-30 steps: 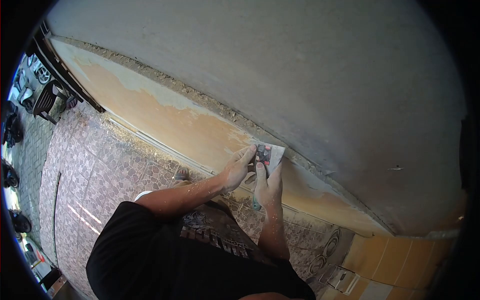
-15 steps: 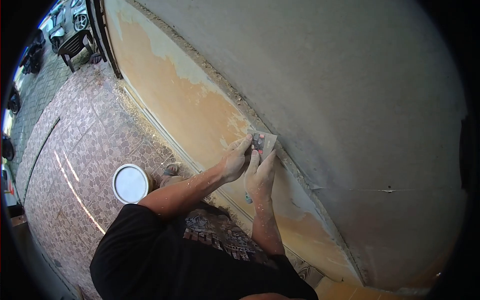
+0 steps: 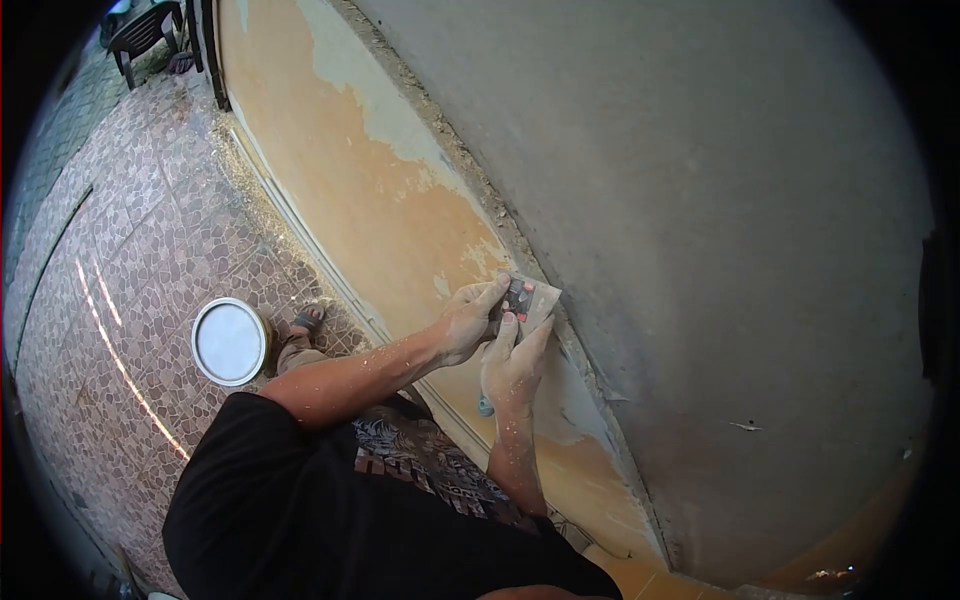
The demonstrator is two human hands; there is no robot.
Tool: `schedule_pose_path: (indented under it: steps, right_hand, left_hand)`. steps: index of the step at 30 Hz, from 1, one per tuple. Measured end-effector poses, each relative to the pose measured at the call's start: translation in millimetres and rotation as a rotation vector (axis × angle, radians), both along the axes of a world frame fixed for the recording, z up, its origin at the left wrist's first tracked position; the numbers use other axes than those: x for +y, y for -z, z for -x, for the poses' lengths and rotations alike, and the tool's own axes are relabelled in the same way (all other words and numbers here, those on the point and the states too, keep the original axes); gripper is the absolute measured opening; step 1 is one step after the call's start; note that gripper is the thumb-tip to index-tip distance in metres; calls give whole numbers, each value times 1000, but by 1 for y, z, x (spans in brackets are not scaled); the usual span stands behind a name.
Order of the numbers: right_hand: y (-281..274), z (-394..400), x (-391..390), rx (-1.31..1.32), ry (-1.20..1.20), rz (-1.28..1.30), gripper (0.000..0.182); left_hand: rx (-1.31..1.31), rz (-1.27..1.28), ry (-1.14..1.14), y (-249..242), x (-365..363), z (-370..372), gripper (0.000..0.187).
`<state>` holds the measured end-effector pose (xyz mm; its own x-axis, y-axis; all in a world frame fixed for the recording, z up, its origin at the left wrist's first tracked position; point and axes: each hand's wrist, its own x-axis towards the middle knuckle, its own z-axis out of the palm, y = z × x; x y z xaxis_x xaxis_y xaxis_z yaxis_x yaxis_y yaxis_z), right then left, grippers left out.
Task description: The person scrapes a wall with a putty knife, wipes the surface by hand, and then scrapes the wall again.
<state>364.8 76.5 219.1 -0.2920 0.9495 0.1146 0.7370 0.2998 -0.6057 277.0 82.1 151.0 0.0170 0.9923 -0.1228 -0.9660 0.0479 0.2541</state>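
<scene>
Both hands hold a small folded piece of what looks like sandpaper (image 3: 543, 299), greyish beige with a black and red print. My left hand (image 3: 468, 318) pinches its left edge between thumb and fingers. From below, my right hand (image 3: 514, 372) grips it, thumb on the printed face and fingers behind. Pale dust coats both hands and speckles the forearms. Just behind the paper runs a rough ledge (image 3: 480, 180) of crumbly plaster along the wall. The fingers behind the paper are partly hidden.
A grey wall surface (image 3: 700, 200) fills the right side. Below the ledge is a peeling orange and white wall (image 3: 340, 150). A bucket with a white top (image 3: 230, 342) stands on the patterned tile floor (image 3: 150, 270), beside a sandalled foot (image 3: 309, 318). A dark plastic chair (image 3: 145, 35) is far left.
The view has shifted a little, so the bucket and chair sit further left and higher. Both hands keep hold of the paper, which is turned slightly.
</scene>
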Motion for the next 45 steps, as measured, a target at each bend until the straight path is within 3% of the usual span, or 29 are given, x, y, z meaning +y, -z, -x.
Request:
schedule_pose_path:
  steps: [3,5,6,9,16,19,23,24,32,36,45]
  right_hand:
    - [-7,6,0,18,10,47,64]
    - [2,2,5,-27,-46,-85,62]
    - [-1,11,1,-111,37,-79,62]
    - [-11,16,1,-15,-28,24,66]
    - [-3,8,-1,-121,18,-112,67]
    - [-16,12,-4,-58,34,18,66]
    - [-6,9,1,-84,-25,-148,63]
    - [-19,15,-1,-23,50,152,64]
    - [-11,15,2,-114,9,-85,62]
    - [-9,19,3,-43,34,75,55]
    - [-13,17,-5,-46,95,60,54]
  left_hand:
    - [43,21,32,-4,0,8,45]
    - [22,30,15,-6,-1,8,44]
    - [-4,7,-12,4,2,6,44]
    - [-37,10,-34,5,4,5,45]
    - [12,14,9,-1,-1,9,42]
    - [-18,-56,39,5,2,6,38]
    - [7,25,13,-3,2,8,42]
    - [6,12,23,1,3,11,43]
    - [18,-8,26,9,6,7,43]
    - [8,-36,13,9,5,10,39]
    - [7,-33,5,3,3,11,38]
